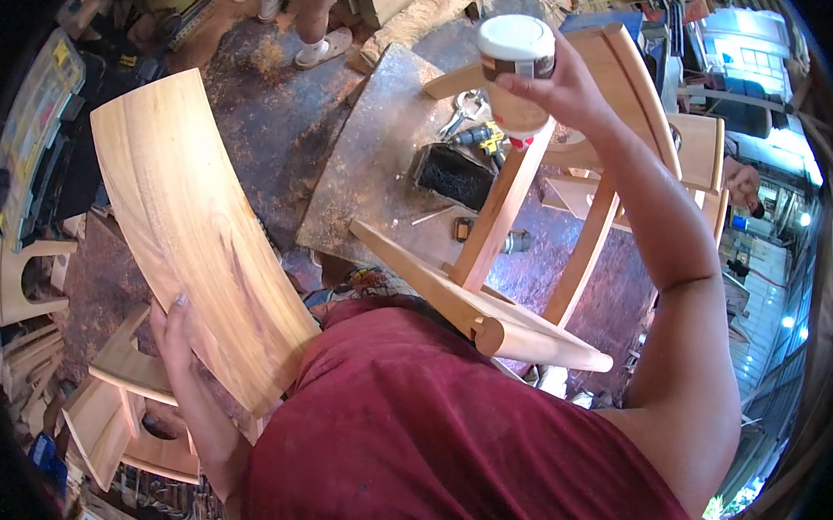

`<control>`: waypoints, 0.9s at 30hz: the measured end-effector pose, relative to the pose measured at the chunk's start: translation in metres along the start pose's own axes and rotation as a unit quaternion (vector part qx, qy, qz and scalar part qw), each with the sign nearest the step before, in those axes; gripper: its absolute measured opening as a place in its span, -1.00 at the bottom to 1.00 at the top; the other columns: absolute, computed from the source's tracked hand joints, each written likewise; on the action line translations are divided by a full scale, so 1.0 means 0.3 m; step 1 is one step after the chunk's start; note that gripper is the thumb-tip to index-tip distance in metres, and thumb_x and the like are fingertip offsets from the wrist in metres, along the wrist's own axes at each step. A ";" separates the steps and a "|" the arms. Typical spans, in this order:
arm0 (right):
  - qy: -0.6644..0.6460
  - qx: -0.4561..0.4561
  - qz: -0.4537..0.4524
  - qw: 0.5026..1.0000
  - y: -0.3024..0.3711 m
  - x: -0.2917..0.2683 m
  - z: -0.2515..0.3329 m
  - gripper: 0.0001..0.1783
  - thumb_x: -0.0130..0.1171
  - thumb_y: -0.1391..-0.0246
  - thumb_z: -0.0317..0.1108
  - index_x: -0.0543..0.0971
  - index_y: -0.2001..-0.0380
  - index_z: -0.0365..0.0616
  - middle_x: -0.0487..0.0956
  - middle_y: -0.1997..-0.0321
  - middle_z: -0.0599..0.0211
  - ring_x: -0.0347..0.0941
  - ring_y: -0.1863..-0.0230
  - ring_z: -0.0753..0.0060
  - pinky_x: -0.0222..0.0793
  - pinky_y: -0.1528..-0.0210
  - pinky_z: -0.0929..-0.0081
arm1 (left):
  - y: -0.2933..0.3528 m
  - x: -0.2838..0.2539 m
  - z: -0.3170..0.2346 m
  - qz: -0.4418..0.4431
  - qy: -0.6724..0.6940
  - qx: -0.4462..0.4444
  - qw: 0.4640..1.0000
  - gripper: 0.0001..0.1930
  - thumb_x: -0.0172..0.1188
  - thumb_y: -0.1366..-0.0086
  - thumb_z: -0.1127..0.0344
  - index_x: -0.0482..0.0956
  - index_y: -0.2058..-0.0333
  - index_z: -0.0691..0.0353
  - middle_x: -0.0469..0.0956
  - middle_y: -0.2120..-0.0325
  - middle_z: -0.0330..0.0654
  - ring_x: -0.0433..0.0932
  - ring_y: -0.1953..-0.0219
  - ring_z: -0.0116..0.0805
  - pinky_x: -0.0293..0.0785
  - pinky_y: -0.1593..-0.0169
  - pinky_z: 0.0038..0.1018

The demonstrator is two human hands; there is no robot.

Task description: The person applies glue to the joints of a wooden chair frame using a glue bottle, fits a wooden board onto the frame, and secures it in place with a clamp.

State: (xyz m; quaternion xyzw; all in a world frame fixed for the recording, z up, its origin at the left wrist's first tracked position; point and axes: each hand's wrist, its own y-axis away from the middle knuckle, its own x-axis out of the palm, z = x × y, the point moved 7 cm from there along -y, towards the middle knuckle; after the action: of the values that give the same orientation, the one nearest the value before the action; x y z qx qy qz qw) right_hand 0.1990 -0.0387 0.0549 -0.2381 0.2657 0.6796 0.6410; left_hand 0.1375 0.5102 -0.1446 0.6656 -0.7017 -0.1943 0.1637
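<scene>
My left hand (175,335) grips the lower left edge of a wide, curved wooden board (197,220), which slants beside my body. Up at the right, my right hand (576,91) is wrapped round a glue bottle (519,101) with a white base and a dark label. The bottle is turned upside down. Its red tip is just above or touching a rail of the wooden chair frame (504,213); I cannot tell which. The frame lies tilted in front of me, with a rounded post (548,347) close to my red shirt.
On the worktable (345,190) are a black open box (454,175), a yellow-and-black drill (482,139), locking pliers (464,112) and a second power tool (493,236). Another person's legs (314,24) stand beyond. Wooden chair parts (140,415) lie at lower left; a clear-lidded case (42,127) is at far left.
</scene>
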 end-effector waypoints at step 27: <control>0.136 0.008 -0.122 0.983 -0.099 -0.108 -0.065 -0.07 0.45 0.33 -0.36 0.18 -0.13 -0.28 0.36 -0.06 0.15 0.25 -0.12 0.35 0.15 -0.16 0.43 | -0.013 0.021 -0.013 0.002 -0.002 0.001 1.000 -0.49 0.08 -0.15 0.31 0.25 -0.05 0.45 0.37 0.04 -0.06 0.34 0.01 -0.31 0.20 -0.10 -0.46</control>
State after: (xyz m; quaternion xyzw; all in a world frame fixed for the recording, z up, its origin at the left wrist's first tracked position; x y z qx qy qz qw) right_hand 0.2303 -0.0747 0.0603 -0.3542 0.3246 0.5556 0.6786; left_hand 0.1423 0.5036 -0.1431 0.6641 -0.7033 -0.1949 0.1624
